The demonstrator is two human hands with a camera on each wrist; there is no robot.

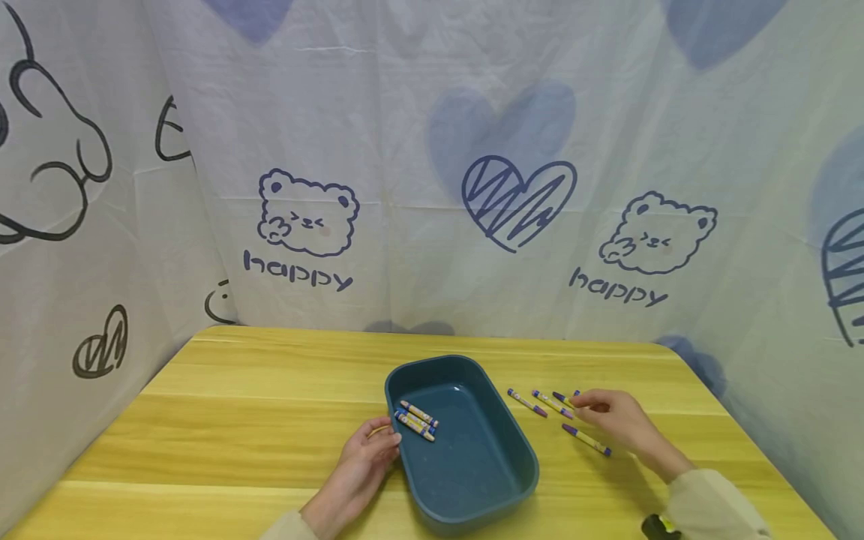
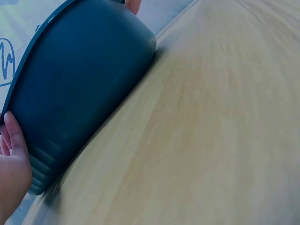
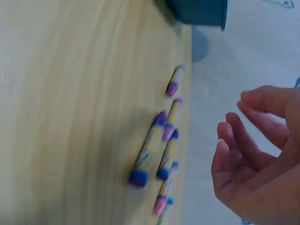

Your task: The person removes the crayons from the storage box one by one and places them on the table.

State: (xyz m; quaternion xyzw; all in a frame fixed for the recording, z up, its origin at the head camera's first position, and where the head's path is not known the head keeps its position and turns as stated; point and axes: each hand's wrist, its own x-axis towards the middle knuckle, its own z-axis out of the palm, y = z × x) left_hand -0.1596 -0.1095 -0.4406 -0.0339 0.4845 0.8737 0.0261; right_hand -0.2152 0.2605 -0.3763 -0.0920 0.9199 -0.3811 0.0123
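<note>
A dark teal plastic bin (image 1: 466, 480) stands on the table. My left hand (image 1: 361, 457) holds its left side, with the thumb at the rim; the left wrist view shows a finger lying along the outer wall. Several short crayons (image 1: 416, 425) with patterned wrappers lie inside, near that wall. Right of the bin, my right hand (image 1: 617, 420) hovers close over more loose crayons (image 1: 586, 440), with colored tips and blue ends. In the right wrist view its fingers (image 3: 234, 145) are loosely bent, thumb and forefinger apart, holding nothing.
The wooden table (image 1: 236, 427) has yellow grain. White curtains (image 1: 405, 97) printed with hearts and bears hang along its back and both sides. A dark strap-like thing (image 1: 660, 527) shows beside the right sleeve (image 1: 715, 506).
</note>
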